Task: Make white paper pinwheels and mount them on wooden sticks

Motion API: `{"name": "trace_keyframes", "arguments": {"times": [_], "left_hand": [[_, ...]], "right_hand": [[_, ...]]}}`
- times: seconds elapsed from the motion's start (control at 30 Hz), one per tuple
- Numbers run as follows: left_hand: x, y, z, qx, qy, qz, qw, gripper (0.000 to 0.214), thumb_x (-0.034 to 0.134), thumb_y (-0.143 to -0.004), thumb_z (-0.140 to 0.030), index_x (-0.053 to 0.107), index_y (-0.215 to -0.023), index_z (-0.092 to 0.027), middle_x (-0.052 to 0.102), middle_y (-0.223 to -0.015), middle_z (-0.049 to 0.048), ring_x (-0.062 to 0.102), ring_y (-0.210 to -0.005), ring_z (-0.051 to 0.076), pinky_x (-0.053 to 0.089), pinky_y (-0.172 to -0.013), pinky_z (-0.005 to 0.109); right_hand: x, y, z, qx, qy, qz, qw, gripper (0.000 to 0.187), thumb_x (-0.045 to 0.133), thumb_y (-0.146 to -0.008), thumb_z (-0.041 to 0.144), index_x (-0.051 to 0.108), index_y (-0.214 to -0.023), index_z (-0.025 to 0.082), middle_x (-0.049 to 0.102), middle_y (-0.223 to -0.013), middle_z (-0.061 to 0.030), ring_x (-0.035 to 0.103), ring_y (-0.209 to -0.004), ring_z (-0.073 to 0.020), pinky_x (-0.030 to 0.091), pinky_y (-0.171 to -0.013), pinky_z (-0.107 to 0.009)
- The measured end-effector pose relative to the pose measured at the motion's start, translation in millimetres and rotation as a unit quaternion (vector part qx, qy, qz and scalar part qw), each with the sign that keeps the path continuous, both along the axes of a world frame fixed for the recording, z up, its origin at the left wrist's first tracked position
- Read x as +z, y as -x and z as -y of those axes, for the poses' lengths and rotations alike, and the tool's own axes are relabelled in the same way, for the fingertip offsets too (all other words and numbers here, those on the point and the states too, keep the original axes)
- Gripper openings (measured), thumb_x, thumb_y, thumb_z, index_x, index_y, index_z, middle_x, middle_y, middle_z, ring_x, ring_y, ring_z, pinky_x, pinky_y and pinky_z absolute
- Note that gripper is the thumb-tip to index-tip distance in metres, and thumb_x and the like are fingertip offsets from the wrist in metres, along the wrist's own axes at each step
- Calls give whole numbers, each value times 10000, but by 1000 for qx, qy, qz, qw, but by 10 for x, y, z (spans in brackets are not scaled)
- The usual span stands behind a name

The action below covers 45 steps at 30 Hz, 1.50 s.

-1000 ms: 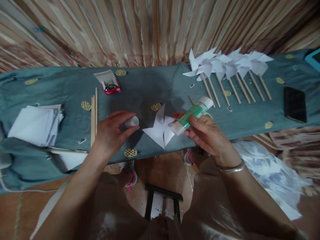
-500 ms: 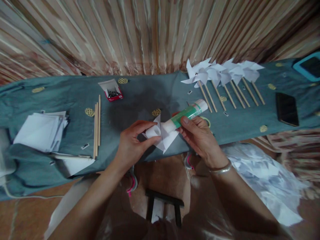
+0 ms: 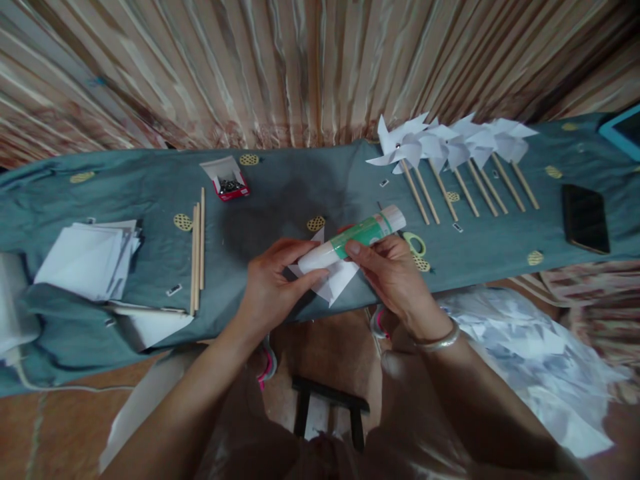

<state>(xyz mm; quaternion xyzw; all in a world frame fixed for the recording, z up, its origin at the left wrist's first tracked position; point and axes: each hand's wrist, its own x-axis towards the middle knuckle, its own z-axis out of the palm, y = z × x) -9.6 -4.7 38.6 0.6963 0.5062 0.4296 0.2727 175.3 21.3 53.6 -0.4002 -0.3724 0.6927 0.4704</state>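
Note:
My right hand (image 3: 397, 277) is closed round a large glue stick (image 3: 364, 236) with a green label, held slantwise over the table's front edge. Its lower left end lies over a white paper piece (image 3: 341, 279) with pointed corners, a partly folded pinwheel. My left hand (image 3: 270, 283) pinches that paper between thumb and fingers, right beside the end of the glue stick. The glue stick hides the paper's middle. Just beyond my right fingers is a yellow-green loop (image 3: 415, 245), like a scissors handle.
Finished paper pinwheels (image 3: 453, 143) on sticks lie at the back right, near a black phone (image 3: 586, 219). To the left are a box of pins (image 3: 231, 183), loose wooden sticks (image 3: 198, 250) and stacked paper (image 3: 87, 260). A bag of white paper (image 3: 530, 360) rests below right.
The glue stick has shifted left and down, its end now farther over the paper near my left thumb. My right hand moved left with it, uncovering more of the yellow-green loop.

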Motion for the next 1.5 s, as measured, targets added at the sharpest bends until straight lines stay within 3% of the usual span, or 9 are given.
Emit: {"name": "trace_keyframes", "arguments": {"times": [0.37,0.5,0.63,0.73,0.87,1.0,1.2,1.33,1.5], "left_hand": [[-26,28,39,31,-55,-58,996,263,724,-863,-390,738,-1065,-224,732,-1016,42,692,-893,169,565,-801,287],[-61,53,27,32,3,2,999,261,735,-836,-430,763,-985,-218,746,-934,38,692,-843,176,560,-773,291],[-144,216,-3,96,107,79,986,332,748,-777,-476,766,-959,-199,750,-917,44,684,-802,195,549,-707,299],[-218,435,-35,172,129,55,975,379,757,-733,-476,759,-968,-179,741,-915,49,671,-800,201,529,-701,297],[-289,673,-54,207,114,-74,969,344,726,-747,-467,754,-956,-196,726,-920,46,657,-784,204,522,-720,316],[-281,686,4,174,44,-158,971,334,711,-801,-437,726,-1066,-236,709,-1080,74,650,-1019,275,525,-915,416],[-274,377,151,-15,-108,-233,966,273,708,-853,-297,686,-1121,-248,693,-1166,79,623,-1089,284,506,-962,477],[-304,270,150,-118,-89,-251,957,174,621,-908,-199,713,-1054,-222,718,-1130,80,646,-1028,252,520,-910,450],[-261,316,115,-144,-66,-257,953,217,622,-895,-176,724,-1083,-212,722,-1168,80,637,-1068,255,534,-921,442]], "right_hand": [[-155,228,86,-14,30,56,998,321,852,-656,468,720,-675,177,675,-613,14,549,-504,-91,445,-474,-226],[-143,255,72,9,4,88,996,372,827,-662,527,697,-683,179,668,-619,12,546,-514,-97,454,-483,-234],[-132,56,-5,-11,-89,162,983,325,731,-789,501,715,-916,202,742,-808,-20,655,-695,-143,529,-620,-263],[-167,-200,-51,-13,-181,328,927,277,644,-867,406,698,-1022,183,754,-874,-63,690,-781,-196,553,-708,-328],[-283,-453,-12,11,-296,522,800,348,612,-868,302,645,-1183,159,736,-1138,-146,693,-1018,-293,538,-923,-457],[-404,-501,56,61,-343,548,760,428,582,-883,267,566,-1299,168,705,-1239,-151,681,-1077,-300,540,-946,-460],[-439,-458,41,56,-296,499,813,449,611,-804,142,595,-1251,180,758,-1047,-77,703,-805,-217,573,-823,-369],[-427,-483,36,42,-271,485,830,399,607,-836,187,608,-1236,192,758,-1047,-72,703,-807,-203,576,-812,-361],[-392,-524,126,21,-357,490,795,292,544,-906,203,639,-1181,175,714,-1182,-125,666,-1102,-251,525,-988,-415]]}}
